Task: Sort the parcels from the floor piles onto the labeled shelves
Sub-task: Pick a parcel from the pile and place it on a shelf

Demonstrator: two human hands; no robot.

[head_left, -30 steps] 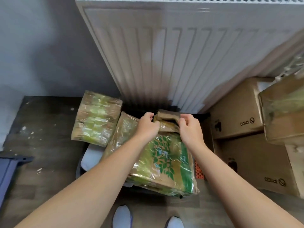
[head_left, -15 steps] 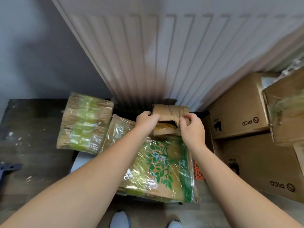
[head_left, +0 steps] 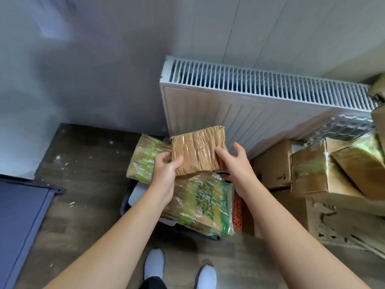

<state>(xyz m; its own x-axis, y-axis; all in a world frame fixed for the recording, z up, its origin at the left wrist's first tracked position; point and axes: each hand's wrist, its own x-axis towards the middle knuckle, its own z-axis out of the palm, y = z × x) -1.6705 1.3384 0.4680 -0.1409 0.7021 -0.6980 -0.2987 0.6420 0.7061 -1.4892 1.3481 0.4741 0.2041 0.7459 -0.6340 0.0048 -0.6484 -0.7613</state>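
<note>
Brown parcel (head_left: 198, 152) held above the floor pile (head_left: 187, 224), left hand (head_left: 165, 174) gripping at seven o'clock, right hand (head_left: 235, 163) at four; wrapped parcels (head_left: 203, 202) below await shelving.

Single view: head cam, wide-angle, worn by the person, facing fwd & steeply down. Shoes (head_left: 154, 261) sit at bottom edge. Forearms rise from both lower corners to left hand (head_left: 165, 172) & right hand (head_left: 236, 165), which hold a brown parcel (head_left: 198, 151) mid-frame, near the lens. Radiator (head_left: 270, 105) & wall (head_left: 93, 69) fill the top, floor (head_left: 83, 184) lower left.
</note>
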